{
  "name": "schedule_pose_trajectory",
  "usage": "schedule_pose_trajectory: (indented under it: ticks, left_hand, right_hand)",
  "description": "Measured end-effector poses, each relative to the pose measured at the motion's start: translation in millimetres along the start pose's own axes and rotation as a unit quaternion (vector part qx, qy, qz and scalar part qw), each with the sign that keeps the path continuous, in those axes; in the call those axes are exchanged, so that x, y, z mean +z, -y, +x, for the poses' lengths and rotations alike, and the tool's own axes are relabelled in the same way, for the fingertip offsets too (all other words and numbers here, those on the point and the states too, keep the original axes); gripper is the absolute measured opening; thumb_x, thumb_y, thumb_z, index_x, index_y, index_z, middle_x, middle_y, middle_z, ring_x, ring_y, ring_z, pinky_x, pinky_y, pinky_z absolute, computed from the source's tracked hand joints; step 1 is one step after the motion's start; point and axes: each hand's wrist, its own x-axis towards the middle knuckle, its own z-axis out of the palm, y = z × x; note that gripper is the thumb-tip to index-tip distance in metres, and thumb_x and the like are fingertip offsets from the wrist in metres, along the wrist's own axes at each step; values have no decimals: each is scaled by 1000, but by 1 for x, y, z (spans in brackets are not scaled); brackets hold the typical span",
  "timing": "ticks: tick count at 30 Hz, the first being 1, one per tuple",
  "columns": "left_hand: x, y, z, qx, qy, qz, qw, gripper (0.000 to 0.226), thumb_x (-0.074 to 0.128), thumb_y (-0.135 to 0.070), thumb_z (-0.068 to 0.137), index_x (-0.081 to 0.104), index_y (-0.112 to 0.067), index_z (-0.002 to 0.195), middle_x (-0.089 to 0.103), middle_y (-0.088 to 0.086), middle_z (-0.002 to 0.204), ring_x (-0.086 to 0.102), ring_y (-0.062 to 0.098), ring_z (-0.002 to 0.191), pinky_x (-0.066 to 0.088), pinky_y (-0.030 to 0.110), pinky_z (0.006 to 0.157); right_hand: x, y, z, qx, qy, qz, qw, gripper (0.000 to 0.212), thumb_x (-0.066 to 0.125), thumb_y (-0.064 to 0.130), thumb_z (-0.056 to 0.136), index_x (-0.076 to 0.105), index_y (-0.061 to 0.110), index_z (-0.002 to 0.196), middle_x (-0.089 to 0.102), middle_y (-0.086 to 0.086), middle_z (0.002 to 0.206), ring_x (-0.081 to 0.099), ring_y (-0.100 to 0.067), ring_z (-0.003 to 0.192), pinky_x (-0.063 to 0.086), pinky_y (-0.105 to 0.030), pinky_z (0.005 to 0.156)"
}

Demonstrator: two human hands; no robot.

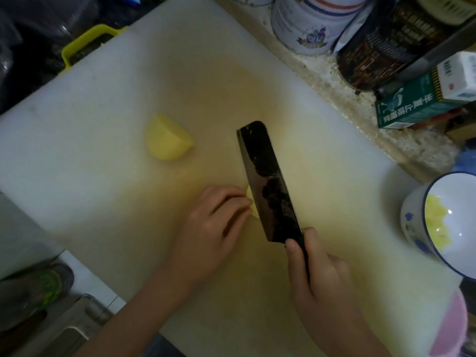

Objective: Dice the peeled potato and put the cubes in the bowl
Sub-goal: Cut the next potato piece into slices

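A large white cutting board (103,99) fills the middle of the view. On it lies a peeled potato chunk (167,137), cut face up, left of centre. My left hand (213,225) curls its fingers over a smaller potato piece (252,202), mostly hidden between the fingers and the blade. My right hand (316,274) grips the dark handle of a black cleaver (268,184), whose blade stands against that piece. At the right edge sits a white bowl with a blue rim (414,215), holding several yellow potato cubes (438,222).
Tins (311,21), a dark jar (386,47) and a green box (417,104) crowd the stone counter behind the board. A yellow container (87,42) sits at the back left. A pink rim (453,328) shows at the lower right, and a sink edge (64,318) at the lower left.
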Motion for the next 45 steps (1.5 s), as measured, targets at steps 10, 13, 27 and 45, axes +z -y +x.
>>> schedule_pose_trajectory:
  ticks: [10, 13, 27, 45]
  left_hand:
    - [3, 0, 1, 11, -22, 13, 1000, 11, 67, -7, 87, 72, 3, 84, 66, 11, 94, 59, 21, 86, 45, 21, 82]
    - [4, 0, 1, 7, -25, 10, 1000, 11, 67, -6, 87, 72, 3, 84, 66, 11, 93, 59, 22, 86, 46, 23, 81]
    - [4, 0, 1, 8, -20, 19, 1000, 10, 66, -7, 89, 71, 1, 85, 63, 11, 95, 57, 20, 90, 44, 19, 84]
    - [-48, -32, 34, 91, -86, 98, 987, 15, 60, -5, 89, 65, 3, 102, 58, 16, 102, 54, 26, 93, 44, 28, 84]
  right_hand:
    - [13, 18, -3, 14, -19, -116, 993, 18, 32, 33, 94, 38, 16, 92, 24, 9, 48, 32, -24, 27, 10, -23, 34]
    - [11, 20, -2, 33, -7, -126, 991, 17, 31, 34, 94, 36, 17, 91, 22, 12, 48, 23, -17, 30, 5, -17, 34]
    - [11, 12, 28, -10, -25, -62, 998, 16, 36, 30, 100, 35, 18, 89, 29, 15, 48, 30, -10, 35, 18, -20, 35]
    - [-5, -3, -2, -78, -114, -135, 981, 21, 68, 25, 81, 63, 14, 98, 63, -1, 66, 54, -19, 42, 41, -24, 35]
